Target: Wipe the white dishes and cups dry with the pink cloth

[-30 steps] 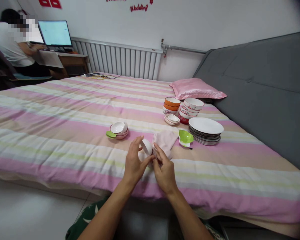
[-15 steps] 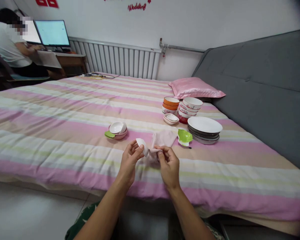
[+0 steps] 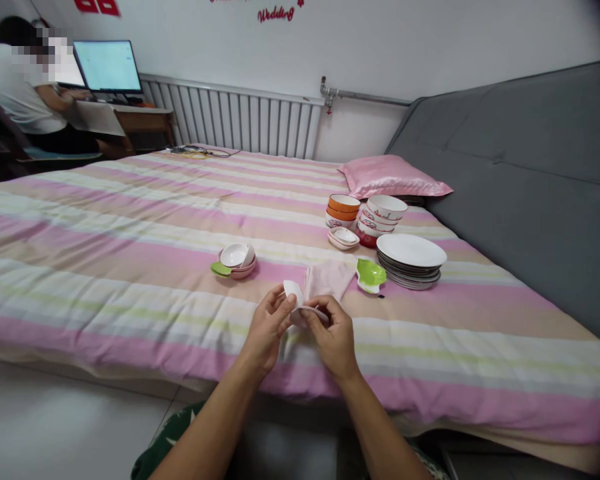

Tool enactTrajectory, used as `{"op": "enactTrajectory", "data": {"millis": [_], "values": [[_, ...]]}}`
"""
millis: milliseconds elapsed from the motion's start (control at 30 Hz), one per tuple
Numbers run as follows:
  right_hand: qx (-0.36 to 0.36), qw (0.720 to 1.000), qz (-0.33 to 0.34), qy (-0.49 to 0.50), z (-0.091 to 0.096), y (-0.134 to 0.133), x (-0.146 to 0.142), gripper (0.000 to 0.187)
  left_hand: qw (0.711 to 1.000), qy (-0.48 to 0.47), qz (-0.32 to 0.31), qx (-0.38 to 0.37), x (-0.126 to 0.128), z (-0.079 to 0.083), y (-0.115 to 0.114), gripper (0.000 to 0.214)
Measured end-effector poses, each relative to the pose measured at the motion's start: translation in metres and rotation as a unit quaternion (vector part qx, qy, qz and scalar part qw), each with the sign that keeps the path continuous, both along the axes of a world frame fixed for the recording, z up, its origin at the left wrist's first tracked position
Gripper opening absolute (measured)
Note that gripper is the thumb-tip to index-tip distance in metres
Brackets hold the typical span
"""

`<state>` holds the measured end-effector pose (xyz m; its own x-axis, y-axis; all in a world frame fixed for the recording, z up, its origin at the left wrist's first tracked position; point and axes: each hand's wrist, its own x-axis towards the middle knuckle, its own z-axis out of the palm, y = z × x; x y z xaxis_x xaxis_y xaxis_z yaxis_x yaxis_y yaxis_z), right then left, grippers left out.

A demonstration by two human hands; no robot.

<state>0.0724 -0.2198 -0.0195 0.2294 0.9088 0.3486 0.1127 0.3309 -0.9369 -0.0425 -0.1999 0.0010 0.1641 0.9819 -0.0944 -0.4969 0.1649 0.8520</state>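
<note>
Between thumb and fingers, my left hand [image 3: 269, 327] grips a small white dish [image 3: 293, 291], tilted on its edge. My right hand [image 3: 331, 333] pinches a pale pink cloth [image 3: 329, 280] against the dish's lower right side; the rest of the cloth spreads on the bed behind. Left of my hands sit small nested bowls [image 3: 236, 259], white over pink, one with a green leaf-shaped handle. To the right lies a green leaf-shaped dish [image 3: 371, 275] with a white edge. My fingers hide much of the held dish.
A stack of plates [image 3: 412, 252] stands at the right, with orange bowls [image 3: 343, 208], white bowls [image 3: 385, 208] and small pink dishes [image 3: 343, 239] behind. A pink pillow [image 3: 393, 177] rests by the grey headboard [image 3: 520, 160]. Far left, a person [image 3: 23, 100] sits at a desk with monitors.
My right hand has moved slightly left, bringing the cloth against the white dish. My left hand has shifted a little right and down, and the dish is turned differently.
</note>
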Motion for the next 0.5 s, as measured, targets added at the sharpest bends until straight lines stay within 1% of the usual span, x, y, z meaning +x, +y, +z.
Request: {"op": "enactTrajectory", "data": {"millis": [133,267,400,500], "values": [[-0.012,0.998,0.003,0.054,0.0003,0.0004,0.0012,0.025,1.0,-0.001,-0.025,0.006,0.0019,0.001,-0.0013,0.043],[-0.022,0.999,0.003,0.047,0.0014,-0.0015,0.0035,0.04,0.998,0.004,-0.039,0.044,0.0022,-0.0017,0.0002,0.049],[-0.029,0.996,0.054,0.071,0.0032,-0.003,0.0053,0.046,0.994,0.023,-0.068,0.086,0.0013,-0.0043,0.0016,0.054],[-0.031,0.996,0.059,0.066,0.0055,-0.0029,0.0064,0.046,0.988,0.076,-0.082,0.102,0.0006,-0.0047,0.0013,0.058]]}}
